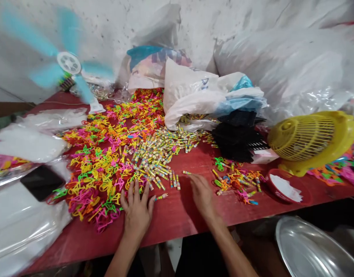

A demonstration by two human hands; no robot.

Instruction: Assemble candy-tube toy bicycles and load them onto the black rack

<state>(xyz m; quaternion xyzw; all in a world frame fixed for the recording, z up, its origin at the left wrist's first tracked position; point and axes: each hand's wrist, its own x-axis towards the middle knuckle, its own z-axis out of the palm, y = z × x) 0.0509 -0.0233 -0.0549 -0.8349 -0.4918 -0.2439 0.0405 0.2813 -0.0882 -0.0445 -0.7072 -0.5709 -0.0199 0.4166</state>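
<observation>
We've got our left hand (137, 214) with fingers spread at the edge of the bright plastic pieces (98, 181); just right of its thumb, a printed tube (161, 197) lies on the bench (177, 221), long axis aimed towards our right hand (202, 196). There, fingers curl, a second tube (186, 172) lying crosswise at the fingertips; pinched or not, we can't tell.

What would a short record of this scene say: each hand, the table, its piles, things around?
Left hand: fingers spread, at the edge of the colourful plastic pieces
Right hand: fingers bent, beside a small patterned stick; contact unclear
Table: red
Beside the plastic pieces: heap of patterned sticks
Far left: dark phone, blue-bladed fan
Far right: red bowl holding something white
</observation>
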